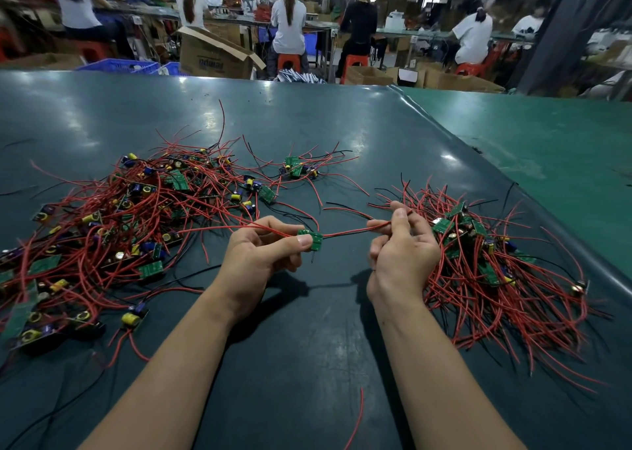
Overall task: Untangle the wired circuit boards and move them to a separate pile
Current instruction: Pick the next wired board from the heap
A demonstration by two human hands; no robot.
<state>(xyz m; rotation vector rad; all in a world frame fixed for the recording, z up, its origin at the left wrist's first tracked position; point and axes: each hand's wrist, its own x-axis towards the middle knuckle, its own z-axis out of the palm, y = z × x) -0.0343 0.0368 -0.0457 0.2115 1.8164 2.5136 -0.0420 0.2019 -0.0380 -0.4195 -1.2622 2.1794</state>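
A big tangled heap of circuit boards with red and black wires point(113, 224) covers the left of the table. A second pile of wired boards point(485, 265) lies on the right. Between them my left hand point(263, 258) pinches a small green circuit board point(313, 239) above the table. My right hand point(400, 247) pinches the red and black wires point(349, 233) that run from that board, stretched nearly level between both hands. Other red wires of the board trail left toward the heap.
The dark green table mat point(307, 124) stretches far ahead. A small cluster of boards point(297, 169) lies apart at the middle back. One loose red wire point(357, 419) lies near the front edge. Seated workers, cardboard boxes and red stools are beyond the table.
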